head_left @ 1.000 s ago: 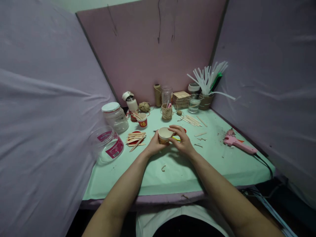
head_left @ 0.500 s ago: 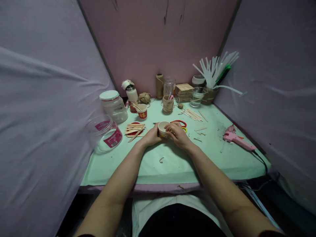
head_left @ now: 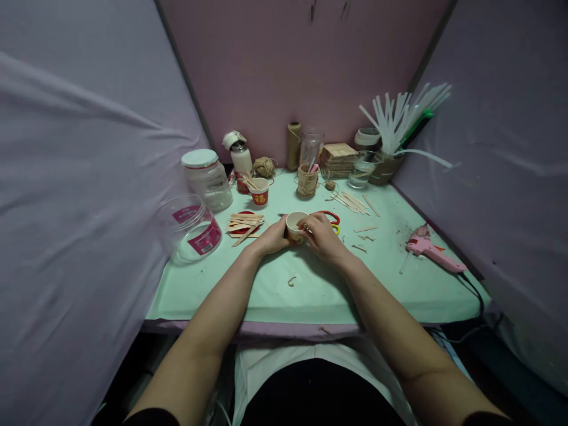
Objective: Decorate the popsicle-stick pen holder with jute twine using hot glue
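A small paper cup (head_left: 297,219) with a white inside and a tan-brown outside is in front of me, mouth upward. My left hand (head_left: 274,235) is wrapped round its left side, closed on it. At the cup's right rim, my right hand (head_left: 322,234) has its fingers pinched together and touching the cup. Whatever lies between those fingertips is too small to make out. Scissors with red and yellow handles (head_left: 332,216) lie behind my right hand, partly hidden by it.
Wooden sticks (head_left: 245,225) are piled on the left, near a red-and-white cup (head_left: 260,193). Clear jars (head_left: 206,180) stand at far left. A pink glue gun (head_left: 432,249) lies right. At the back are a twine-wrapped cup (head_left: 307,181), wooden squares (head_left: 339,160) and a glass of water (head_left: 361,171).
The whole view has shifted slightly. Both hands stay at the cup, with the right fingers moved a little at its rim.
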The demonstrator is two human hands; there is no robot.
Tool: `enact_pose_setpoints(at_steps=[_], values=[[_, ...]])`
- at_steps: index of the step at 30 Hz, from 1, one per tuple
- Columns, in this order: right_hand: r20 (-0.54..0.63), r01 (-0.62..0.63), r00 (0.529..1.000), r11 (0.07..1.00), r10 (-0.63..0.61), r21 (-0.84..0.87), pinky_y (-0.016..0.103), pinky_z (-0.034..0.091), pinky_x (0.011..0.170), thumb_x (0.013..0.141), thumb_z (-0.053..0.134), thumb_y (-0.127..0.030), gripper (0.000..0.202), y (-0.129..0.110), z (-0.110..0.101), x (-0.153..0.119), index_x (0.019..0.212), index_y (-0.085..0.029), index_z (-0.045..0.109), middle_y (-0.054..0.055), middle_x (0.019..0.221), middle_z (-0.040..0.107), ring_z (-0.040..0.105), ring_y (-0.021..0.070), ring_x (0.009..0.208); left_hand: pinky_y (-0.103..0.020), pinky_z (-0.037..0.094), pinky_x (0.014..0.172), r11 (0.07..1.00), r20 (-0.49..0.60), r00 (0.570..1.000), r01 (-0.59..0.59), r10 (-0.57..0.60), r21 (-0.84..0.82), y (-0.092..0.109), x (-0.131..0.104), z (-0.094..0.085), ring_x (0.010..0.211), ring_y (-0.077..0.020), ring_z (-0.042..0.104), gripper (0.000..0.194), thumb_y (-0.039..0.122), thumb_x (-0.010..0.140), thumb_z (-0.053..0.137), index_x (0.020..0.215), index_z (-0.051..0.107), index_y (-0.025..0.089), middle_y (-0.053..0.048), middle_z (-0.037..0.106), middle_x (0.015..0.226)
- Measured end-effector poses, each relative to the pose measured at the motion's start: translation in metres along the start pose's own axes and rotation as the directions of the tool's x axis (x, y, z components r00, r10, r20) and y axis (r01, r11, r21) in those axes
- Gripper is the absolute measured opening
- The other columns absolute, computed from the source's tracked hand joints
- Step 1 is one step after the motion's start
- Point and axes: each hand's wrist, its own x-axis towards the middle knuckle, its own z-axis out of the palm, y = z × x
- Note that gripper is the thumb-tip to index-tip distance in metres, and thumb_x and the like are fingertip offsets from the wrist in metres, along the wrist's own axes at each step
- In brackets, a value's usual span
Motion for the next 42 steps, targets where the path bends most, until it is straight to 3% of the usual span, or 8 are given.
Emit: enact_pose_setpoints(at_steps=[12,15,18,20,28,32,34,42], values=[[-0.015,0.006,1.000,1.000,-0.006,0.006,0.045,0.044,0.088,0.094,0.050,-0.024,0.012,-0.001,0.001,-0.002,0.095,-0.025,0.062,0.008,0.097,0.065,0.052,0.0278,0.100,-0.036,0.045,0.092,0.996,0.035,0.999,-0.039,0.036,0.085,0.000,0.001,0.000,0.105,-0.0288,0.059,0.066,0.022,0.059,0.081,0.121,0.058,0.016,-0.010,0.064,0.115],[-0.015,-0.002,1.000,1.000,0.001,-0.009,0.045,0.045,0.087,0.094,0.052,-0.023,0.011,-0.001,0.001,-0.002,0.095,-0.024,0.062,0.008,0.098,0.064,0.052,0.0277,0.100,-0.038,0.045,0.096,0.992,0.050,0.999,-0.017,0.010,0.126,0.003,-0.002,-0.002,0.112,-0.0294,0.057,0.085,0.026,0.057,0.083,0.133,0.047,0.016,-0.011,0.060,0.123],[-0.017,0.001,1.000,1.000,-0.001,-0.014,0.045,0.044,0.088,0.093,0.052,-0.022,0.010,-0.001,0.001,-0.003,0.095,-0.023,0.062,0.008,0.098,0.065,0.052,0.0273,0.099,-0.039,0.043,0.099,0.991,0.062,0.998,-0.006,-0.003,0.133,0.009,-0.006,-0.002,0.117,-0.0281,0.055,0.112,0.031,0.055,0.085,0.148,0.024,0.018,-0.013,0.055,0.130],[-0.019,0.003,1.000,1.000,-0.003,-0.010,0.045,0.044,0.088,0.094,0.052,-0.022,0.010,-0.001,0.000,-0.003,0.094,-0.023,0.061,0.008,0.097,0.065,0.052,0.0271,0.099,-0.038,0.043,0.100,0.993,0.032,0.999,-0.022,0.018,0.113,0.012,-0.007,0.001,0.117,-0.0266,0.056,0.118,0.033,0.057,0.085,0.151,0.015,0.019,-0.014,0.051,0.132],[-0.033,0.015,0.999,1.000,-0.015,0.006,0.048,0.045,0.089,0.092,0.054,-0.023,0.012,-0.004,0.000,-0.005,0.102,-0.023,0.061,0.010,0.102,0.066,0.052,0.0291,0.101,-0.035,0.047,0.093,0.993,-0.027,0.997,-0.070,0.073,0.096,0.009,-0.004,0.014,0.106,-0.0232,0.061,0.096,0.029,0.066,0.076,0.146,0.024,0.016,-0.012,0.057,0.126],[-0.124,0.068,0.990,0.998,-0.065,0.017,0.052,0.041,0.098,0.087,0.064,-0.033,0.035,-0.002,-0.007,-0.007,0.120,-0.023,0.055,0.013,0.123,0.062,0.050,0.0314,0.114,-0.033,0.046,0.095,0.987,-0.025,0.994,-0.106,0.110,0.116,0.008,-0.004,0.013,0.111,-0.0239,0.059,0.095,0.028,0.067,0.076,0.146,0.025,0.015,-0.014,0.053,0.132],[-0.160,0.082,0.984,0.996,-0.074,0.040,0.052,0.040,0.099,0.084,0.069,-0.037,0.040,0.000,-0.013,-0.009,0.119,-0.024,0.055,0.013,0.122,0.062,0.052,0.0317,0.115,-0.033,0.045,0.097,0.986,-0.027,0.992,-0.119,0.123,0.119,0.008,-0.004,0.012,0.113,-0.0243,0.058,0.096,0.029,0.066,0.077,0.146,0.025,0.015,-0.014,0.053,0.133],[-0.280,0.073,0.960,0.985,-0.027,0.156,0.048,0.043,0.094,0.089,0.054,-0.028,0.017,0.001,-0.027,-0.009,0.103,-0.024,0.062,0.009,0.105,0.068,0.060,0.0264,0.103,-0.034,0.046,0.096,0.982,-0.024,0.994,-0.104,0.109,0.155,0.009,-0.003,0.013,0.113,-0.0251,0.057,0.095,0.029,0.065,0.077,0.144,0.026,0.015,-0.014,0.052,0.132]])
